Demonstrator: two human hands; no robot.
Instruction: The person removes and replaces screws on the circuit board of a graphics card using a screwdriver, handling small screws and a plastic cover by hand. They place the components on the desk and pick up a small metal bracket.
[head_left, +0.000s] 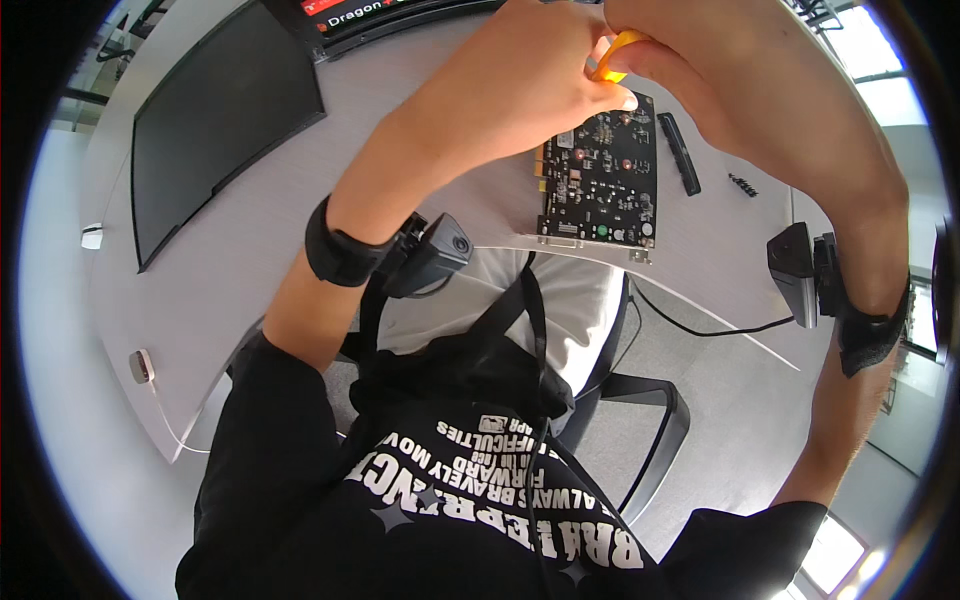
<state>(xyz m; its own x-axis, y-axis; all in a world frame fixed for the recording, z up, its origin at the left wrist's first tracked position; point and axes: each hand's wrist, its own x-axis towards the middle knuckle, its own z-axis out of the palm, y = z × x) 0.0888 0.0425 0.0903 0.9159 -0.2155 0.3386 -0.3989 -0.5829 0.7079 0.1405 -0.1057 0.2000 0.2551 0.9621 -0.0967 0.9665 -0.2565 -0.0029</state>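
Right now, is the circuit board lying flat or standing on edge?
Flat: the circuit board lies on the table, its broad face, not a thin edge, showing from above.

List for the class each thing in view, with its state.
Left monitor: screen dark
Far monitor: screen lit
Circuit board: lying flat
Black strip: lying apart from board
Small black parts: clustered together
Wrist cameras: strapped on
Yellow object: at left hand and right hand, partly hidden

Pale desk [235,255], grey floor [730,415], bright windows [868,45] along the right.
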